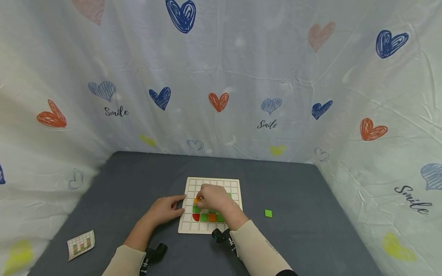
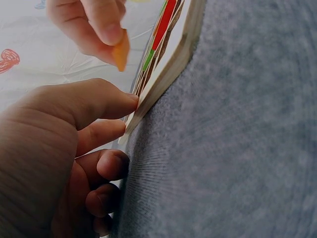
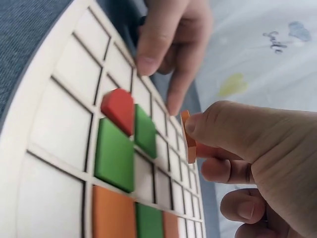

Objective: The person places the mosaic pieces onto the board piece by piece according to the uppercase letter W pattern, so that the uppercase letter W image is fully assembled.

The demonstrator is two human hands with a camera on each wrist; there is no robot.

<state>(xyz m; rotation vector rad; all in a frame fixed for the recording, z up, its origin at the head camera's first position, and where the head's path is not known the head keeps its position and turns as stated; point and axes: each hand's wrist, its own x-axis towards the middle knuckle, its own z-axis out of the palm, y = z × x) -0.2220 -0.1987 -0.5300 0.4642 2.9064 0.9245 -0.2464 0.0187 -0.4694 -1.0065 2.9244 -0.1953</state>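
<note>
A pale wooden grid board [image 1: 184, 227] lies on the dark table, with several coloured tiles in its lower and middle cells. Above the board my right hand [image 1: 218, 200] pinches an orange tile [image 3: 188, 139] between thumb and index finger, its thin edge showing in the right wrist view. At the board's left edge rests my left hand [image 1: 165, 210], thumb and index fingertips touching the frame apart from each other. Below the pinched tile sit a red rounded tile [image 3: 119, 110] and green tiles, one green tile [image 3: 115, 156] beside the red. My right hand hides part of the grid.
A single green tile [image 1: 268, 213] lies loose on the table right of the board. To the far left is a small card [image 1: 81, 245] printed with a coloured grid pattern. A white curtain [image 1: 241, 76] with hearts surrounds the dark table [image 1: 293, 237].
</note>
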